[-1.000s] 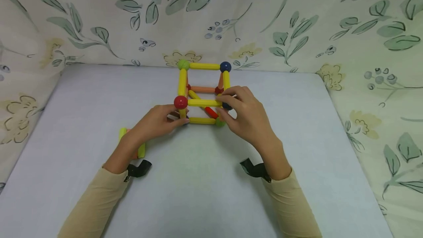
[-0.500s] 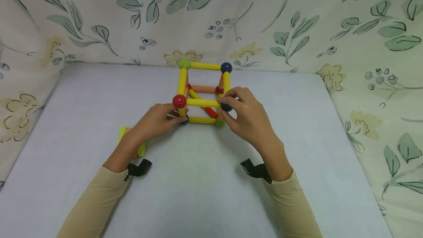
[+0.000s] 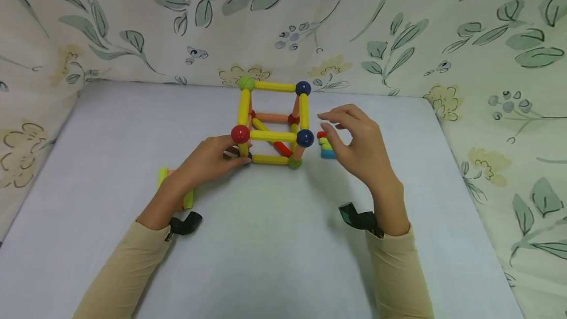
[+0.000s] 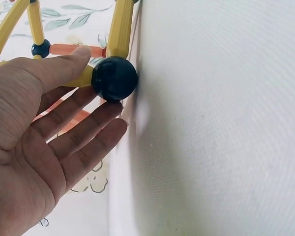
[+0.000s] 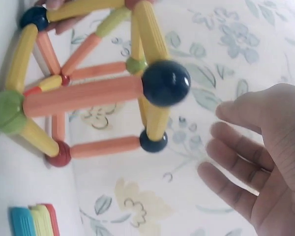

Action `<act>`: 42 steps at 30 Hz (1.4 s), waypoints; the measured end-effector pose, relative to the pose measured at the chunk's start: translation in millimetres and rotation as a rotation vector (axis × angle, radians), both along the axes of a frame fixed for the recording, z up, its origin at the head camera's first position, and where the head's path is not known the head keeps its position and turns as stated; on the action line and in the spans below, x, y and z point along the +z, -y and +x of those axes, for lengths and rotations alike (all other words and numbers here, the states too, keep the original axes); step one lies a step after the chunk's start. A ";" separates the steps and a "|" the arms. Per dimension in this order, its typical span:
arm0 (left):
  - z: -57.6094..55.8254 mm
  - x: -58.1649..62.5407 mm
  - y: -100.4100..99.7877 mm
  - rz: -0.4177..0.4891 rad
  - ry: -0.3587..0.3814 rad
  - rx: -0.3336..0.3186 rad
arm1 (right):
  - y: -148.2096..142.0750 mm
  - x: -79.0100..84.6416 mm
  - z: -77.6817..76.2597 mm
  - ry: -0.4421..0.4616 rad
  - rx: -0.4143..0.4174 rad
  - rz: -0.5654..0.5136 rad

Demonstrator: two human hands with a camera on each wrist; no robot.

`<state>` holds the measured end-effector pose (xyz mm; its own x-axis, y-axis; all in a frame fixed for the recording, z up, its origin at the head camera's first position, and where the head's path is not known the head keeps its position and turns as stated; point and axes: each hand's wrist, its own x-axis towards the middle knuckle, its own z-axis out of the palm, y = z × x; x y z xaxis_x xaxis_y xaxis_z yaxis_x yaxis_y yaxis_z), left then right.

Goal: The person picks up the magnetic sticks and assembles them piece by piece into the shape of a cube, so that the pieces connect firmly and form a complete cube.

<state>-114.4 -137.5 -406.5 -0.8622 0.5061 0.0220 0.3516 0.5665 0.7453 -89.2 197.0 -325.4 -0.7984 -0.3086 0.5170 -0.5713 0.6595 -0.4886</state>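
Observation:
A cube frame of sticks and balls [image 3: 273,136] stands on the table in the head view, with yellow and orange sticks joined by red, green and dark blue balls. My left hand [image 3: 210,160] holds its near left lower corner. There, the left wrist view has the thumb over a yellow stick beside a dark blue ball [image 4: 115,78], fingertips under the ball. Right of the frame, my right hand [image 3: 361,144] hovers with nothing in it, fingers loosely bent. A dark blue ball [image 5: 166,83] at the frame's upper near right corner is apart from that hand.
Several loose sticks [image 3: 327,145] in red, green and blue lie right of the frame. Green and orange sticks [image 3: 188,200] lie by my left wrist, partly hidden by it. The white table [image 3: 274,250] meets a floral cloth [image 3: 336,23] behind the frame.
My right hand has let go of the frame's upper near right corner and moved right, uncovering the blue ball and the loose sticks. My left hand keeps its hold; the frame has hardly moved.

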 end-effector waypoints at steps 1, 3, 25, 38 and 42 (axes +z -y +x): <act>-0.5 -0.1 -0.3 0.001 -0.006 -0.001 | -4.9 -0.5 -2.1 0.002 -0.003 -0.013; -1.7 -0.8 -1.6 0.006 -0.014 -0.008 | -14.3 -2.9 -6.6 0.008 -0.007 -0.029; 5.2 -17.6 -1.6 0.013 -0.010 -0.017 | -39.9 -46.8 -14.6 0.364 -0.018 0.162; 1.0 -1.5 -0.6 -0.030 -0.015 -0.013 | -5.9 -40.4 7.7 0.416 0.136 0.335; 3.7 2.5 4.2 -0.043 0.036 -0.006 | 11.6 -45.6 20.2 0.402 0.206 0.351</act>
